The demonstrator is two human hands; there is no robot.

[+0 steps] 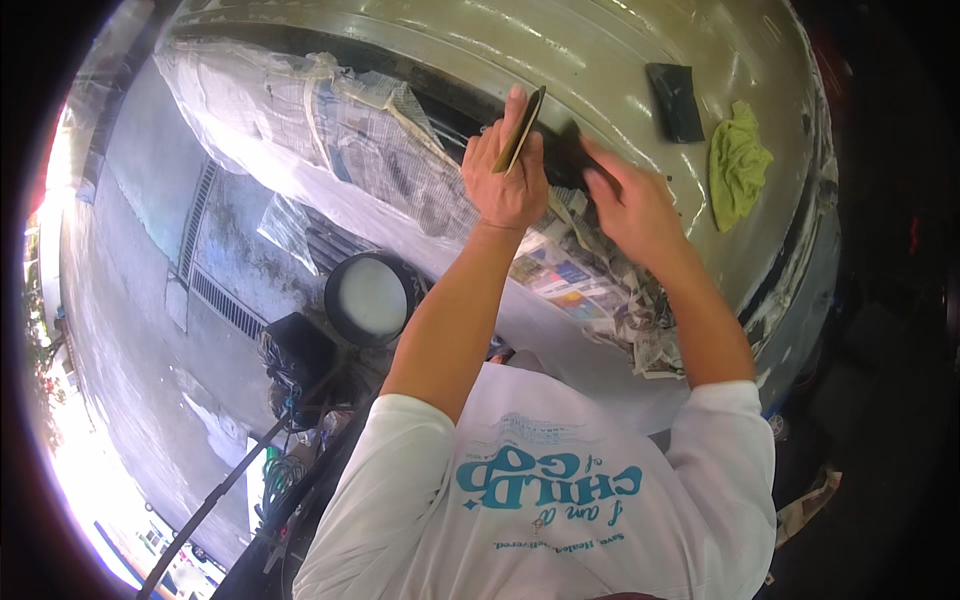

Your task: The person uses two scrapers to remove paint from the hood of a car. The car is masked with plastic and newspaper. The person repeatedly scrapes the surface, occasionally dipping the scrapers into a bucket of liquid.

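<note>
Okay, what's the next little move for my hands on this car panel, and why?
Probably bring the thin flat pad in the left hand down onto the pale panel, since it stands on edge above it and the right hand already rests there.

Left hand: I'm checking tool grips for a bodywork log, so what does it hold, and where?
The left hand pinches a thin flat card-like piece by its lower end, its upper edge standing free above the fingers.

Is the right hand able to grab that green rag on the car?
Probably yes. The right hand rests on the car panel, and the green rag lies uncovered just beyond it with nothing between them.
</note>
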